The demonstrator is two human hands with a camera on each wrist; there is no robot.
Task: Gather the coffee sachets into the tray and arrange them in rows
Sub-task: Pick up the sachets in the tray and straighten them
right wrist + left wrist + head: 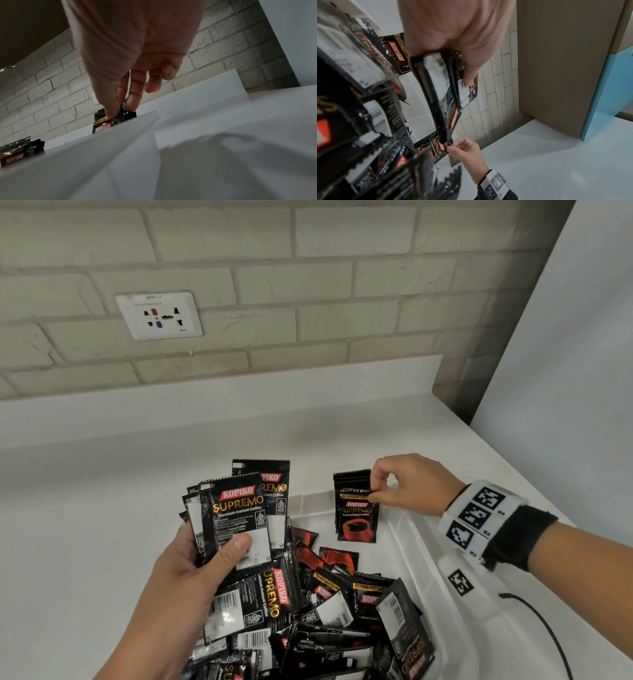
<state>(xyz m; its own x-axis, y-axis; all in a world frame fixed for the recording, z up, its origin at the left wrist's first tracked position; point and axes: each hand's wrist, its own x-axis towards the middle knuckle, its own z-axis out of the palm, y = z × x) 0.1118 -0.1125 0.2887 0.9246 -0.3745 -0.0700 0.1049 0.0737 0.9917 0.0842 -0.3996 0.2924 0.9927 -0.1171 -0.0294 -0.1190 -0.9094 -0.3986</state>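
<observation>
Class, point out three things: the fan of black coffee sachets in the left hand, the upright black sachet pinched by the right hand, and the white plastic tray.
Fan of black coffee sachets (236, 515), head view, front sachet's face.
Upright black sachet (356, 518), head view, printed front.
White plastic tray (416, 537), head view, right rim.

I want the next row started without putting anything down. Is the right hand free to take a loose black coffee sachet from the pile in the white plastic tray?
Probably not yet: the right hand is pinching an upright black sachet at the white plastic tray's far end. The pile itself lies open nearby.
</observation>
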